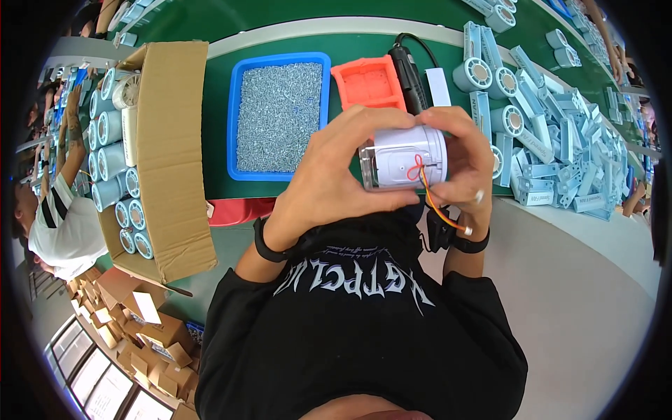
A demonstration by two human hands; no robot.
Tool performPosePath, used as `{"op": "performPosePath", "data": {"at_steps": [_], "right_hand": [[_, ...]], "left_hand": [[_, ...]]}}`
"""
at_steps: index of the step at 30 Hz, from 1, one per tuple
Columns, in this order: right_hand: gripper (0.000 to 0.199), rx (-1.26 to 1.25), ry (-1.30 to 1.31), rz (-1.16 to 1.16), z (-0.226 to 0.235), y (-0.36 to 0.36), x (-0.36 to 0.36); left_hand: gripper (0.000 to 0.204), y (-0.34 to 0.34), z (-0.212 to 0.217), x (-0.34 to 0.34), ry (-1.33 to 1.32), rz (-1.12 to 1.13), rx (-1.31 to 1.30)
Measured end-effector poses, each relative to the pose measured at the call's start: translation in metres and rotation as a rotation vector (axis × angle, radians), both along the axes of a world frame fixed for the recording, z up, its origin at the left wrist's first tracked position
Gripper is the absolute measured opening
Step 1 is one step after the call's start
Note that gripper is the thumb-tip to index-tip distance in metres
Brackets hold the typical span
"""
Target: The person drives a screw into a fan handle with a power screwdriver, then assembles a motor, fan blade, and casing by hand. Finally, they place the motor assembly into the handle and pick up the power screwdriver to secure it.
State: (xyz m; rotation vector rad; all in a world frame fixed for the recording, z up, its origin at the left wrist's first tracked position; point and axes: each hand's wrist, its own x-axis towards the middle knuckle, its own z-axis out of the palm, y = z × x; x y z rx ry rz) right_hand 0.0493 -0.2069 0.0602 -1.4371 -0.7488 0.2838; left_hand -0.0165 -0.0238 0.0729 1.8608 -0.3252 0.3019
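Observation:
Between my two hands, close in front of my chest, is a white cylindrical housing (399, 157) with a clear cap at its left end. A knotted red wire and a thin yellow-and-red lead (435, 208) with a small white plug come out of its side. My left hand (334, 164) wraps the clear end, thumb below and fingers above. My right hand (467, 157) grips the other end, its fingers curled round the rim. The far side of the housing and part of its right end are hidden.
Beyond my hands are a blue tray (232, 119) of small screws, an orange bin (367, 82) and a black electric screwdriver (409, 75). At left, a cardboard box (175, 161) holds light-blue cylinders. Light-blue housings (542, 133) pile up at right. Another person (66, 224) is at far left.

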Motion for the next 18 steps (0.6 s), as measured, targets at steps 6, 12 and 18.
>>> {"op": "performPosePath", "data": {"at_steps": [6,12,18], "right_hand": [[0.063,0.086,-0.096,0.006,0.003,-0.004,-0.001],[0.064,0.131,-0.136,-0.013,0.004,0.001,-0.002],[0.062,0.173,0.016,-0.13,0.002,0.014,-0.009]], "left_hand": [[0.063,0.001,-0.001,0.001,-0.053,-0.081,-0.086],[0.065,-0.003,-0.003,-0.002,-0.109,-0.029,-0.095],[0.067,-0.01,-0.001,0.006,-0.173,0.061,-0.102]]}}
